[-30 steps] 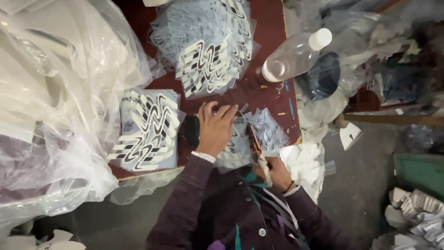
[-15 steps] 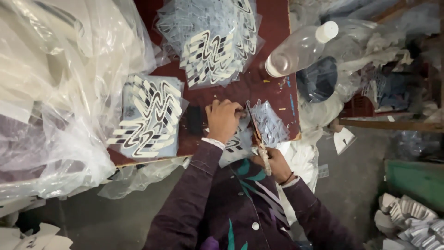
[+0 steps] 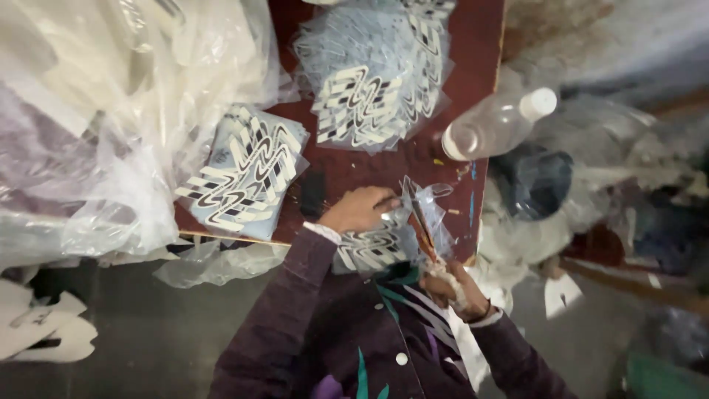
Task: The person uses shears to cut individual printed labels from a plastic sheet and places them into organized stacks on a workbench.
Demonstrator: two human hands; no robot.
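Head view: the left hand [image 3: 360, 209] rests palm down at the near edge of the dark red table [image 3: 473, 66], its fingers curled and pressing on a clear plastic-wrapped patterned sheet [image 3: 377, 245] that lies under and just beside the fingertips. How tightly the fingers close is hard to tell, since the knuckles hide them.

The right hand [image 3: 452, 287] is lower, close to the person's chest, closed around the handle end of a slim brown-handled tool [image 3: 422, 229]. The tool's long axis runs from that fist up and slightly left, so its tip points away from the body toward the left hand's fingertips and the crinkled plastic there. Whether the tip touches the sheet cannot be made out; motion blur and glare smear it.

1 stack of black-and-white zigzag sheets [image 3: 247, 174] lies to the left on the table, near the left hand. A heap of wrapped sheets [image 3: 377, 81] sits farther back, and a clear bottle with a white cap [image 3: 496, 124] lies tilted at the table's right edge. Loose plastic bags [image 3: 96, 111] cover the left side, partly cut off by the frame.
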